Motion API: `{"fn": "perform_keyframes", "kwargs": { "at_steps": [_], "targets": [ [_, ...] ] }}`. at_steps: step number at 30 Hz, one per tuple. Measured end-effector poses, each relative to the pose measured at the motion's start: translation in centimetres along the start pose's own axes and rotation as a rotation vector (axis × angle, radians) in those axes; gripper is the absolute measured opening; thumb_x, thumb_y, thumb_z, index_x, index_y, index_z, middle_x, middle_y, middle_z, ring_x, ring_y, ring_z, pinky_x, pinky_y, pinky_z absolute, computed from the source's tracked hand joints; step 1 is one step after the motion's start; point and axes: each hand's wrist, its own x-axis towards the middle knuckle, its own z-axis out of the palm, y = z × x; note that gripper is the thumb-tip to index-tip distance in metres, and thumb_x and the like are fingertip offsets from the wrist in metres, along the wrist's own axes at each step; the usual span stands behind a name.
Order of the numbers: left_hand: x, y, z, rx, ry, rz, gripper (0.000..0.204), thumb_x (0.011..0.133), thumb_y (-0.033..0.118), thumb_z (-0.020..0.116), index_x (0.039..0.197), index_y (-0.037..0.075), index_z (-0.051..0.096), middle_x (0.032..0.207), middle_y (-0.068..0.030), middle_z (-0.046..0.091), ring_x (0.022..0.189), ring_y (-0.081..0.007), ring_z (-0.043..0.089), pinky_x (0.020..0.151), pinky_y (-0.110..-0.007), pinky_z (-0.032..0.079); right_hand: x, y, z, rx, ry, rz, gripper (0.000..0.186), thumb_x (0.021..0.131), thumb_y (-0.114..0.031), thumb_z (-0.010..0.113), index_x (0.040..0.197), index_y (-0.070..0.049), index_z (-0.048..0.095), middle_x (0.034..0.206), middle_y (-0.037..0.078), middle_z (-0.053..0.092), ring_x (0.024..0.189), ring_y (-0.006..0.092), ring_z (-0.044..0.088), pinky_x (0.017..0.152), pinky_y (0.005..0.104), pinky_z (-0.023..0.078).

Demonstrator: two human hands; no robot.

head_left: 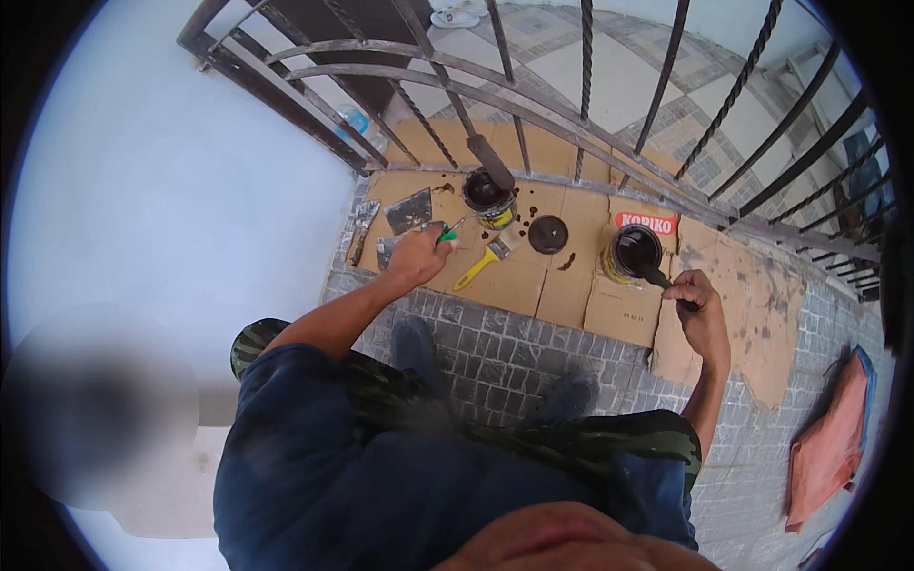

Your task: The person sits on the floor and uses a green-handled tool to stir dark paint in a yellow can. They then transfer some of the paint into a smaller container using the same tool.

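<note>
My left hand (419,255) is closed on the green handle of a small paint roller (490,162); its dark roller rests against the gate (522,133), just above a small can of dark paint (495,214). My right hand (698,306) grips a dark brush (659,280), its head at the mouth of another can of dark paint (636,250). Between the cans lie a round dark lid (547,235) and a yellow-handled brush (473,271). Scrapers (363,233) and dark plates (409,211) lie left of the cans. Dark spots mark the cardboard (595,305).
A white wall (162,238) stands at my left. Beyond the gate are a tiled floor (657,52) and white shoes (455,17). Grey pavers (486,357) lie under my feet. An orange sheet with blue (824,443) lies at the right.
</note>
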Motion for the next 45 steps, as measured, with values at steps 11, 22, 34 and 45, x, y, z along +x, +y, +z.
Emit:
{"fn": "perform_keyframes", "kwargs": {
  "at_steps": [11,22,34,45],
  "targets": [
    [-0.4,0.2,0.4,-0.147,-0.060,-0.017,0.041,0.096,0.043,0.062,0.096,0.002,0.064,0.082,-0.0250,0.067,0.087,-0.0482,0.064,0.077,-0.053,0.048,0.7,1.2,0.7,0.146,0.063,0.028,0.025,0.076,0.018,0.059,0.090,0.001,0.071,0.098,0.006,0.059,0.092,0.0183,0.059,0.082,0.0272,0.045],
    [0.2,-0.3,1.6,-0.626,-0.223,-0.130,0.043,0.105,0.041,0.053,0.092,0.000,0.060,0.067,-0.0066,0.056,0.050,-0.0140,0.055,0.048,-0.033,0.046,1.2,2.9,1.3,0.207,0.150,0.079,0.017,0.077,0.012,0.061,0.088,0.001,0.067,0.093,0.003,0.057,0.089,0.0138,0.056,0.083,0.0267,0.043],
    [-0.3,0.3,2.1,-1.000,-0.330,-0.121,0.044,0.107,0.046,0.049,0.107,0.003,0.056,0.066,-0.0038,0.053,0.049,-0.0132,0.053,0.045,-0.029,0.043,0.9,3.7,1.8,0.371,0.274,0.089,0.015,0.078,0.011,0.063,0.088,0.001,0.067,0.091,0.004,0.059,0.088,0.0144,0.056,0.082,0.0262,0.044],
    [-0.7,2.7,3.9,-0.329,-0.064,0.217,0.036,0.103,0.041,0.056,0.103,0.005,0.056,0.071,-0.0173,0.065,0.061,-0.0368,0.065,0.057,-0.047,0.048,0.9,4.3,2.5,0.306,0.300,0.108,0.016,0.076,0.011,0.065,0.088,0.001,0.068,0.091,0.003,0.059,0.088,0.0143,0.057,0.082,0.0263,0.043]
  ]
}}
